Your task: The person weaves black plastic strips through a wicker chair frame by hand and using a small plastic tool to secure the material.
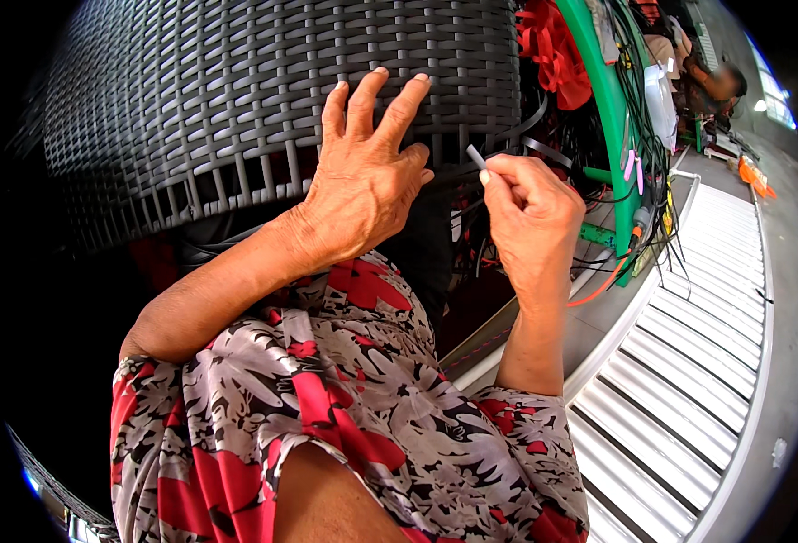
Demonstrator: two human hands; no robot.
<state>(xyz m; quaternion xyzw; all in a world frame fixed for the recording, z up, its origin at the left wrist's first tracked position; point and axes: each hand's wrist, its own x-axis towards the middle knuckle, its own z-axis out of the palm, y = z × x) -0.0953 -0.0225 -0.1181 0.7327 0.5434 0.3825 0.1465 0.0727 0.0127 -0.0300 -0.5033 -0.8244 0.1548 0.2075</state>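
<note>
A large panel of dark grey woven wicker [236, 100] fills the upper left, its lower rim showing a row of bare upright strands. On the weave near its right end rests my left hand [367, 163], palm down, fingers spread, holding nothing. Just right of it, my right hand [535, 204] pinches the end of a flat grey strip [476, 157] between thumb and forefinger. The strip's short free end points up and left toward the wicker's corner. Whether it joins the weave is hidden behind my fingers.
A curved green frame [609, 118] stands to the right, hung with black cables [639, 81]. Red ribbon-like material [555, 54] bunches beside it. A white slatted roller conveyor [688, 362] runs along the right. Farther back, a person [711, 81] sits near an orange object [756, 176].
</note>
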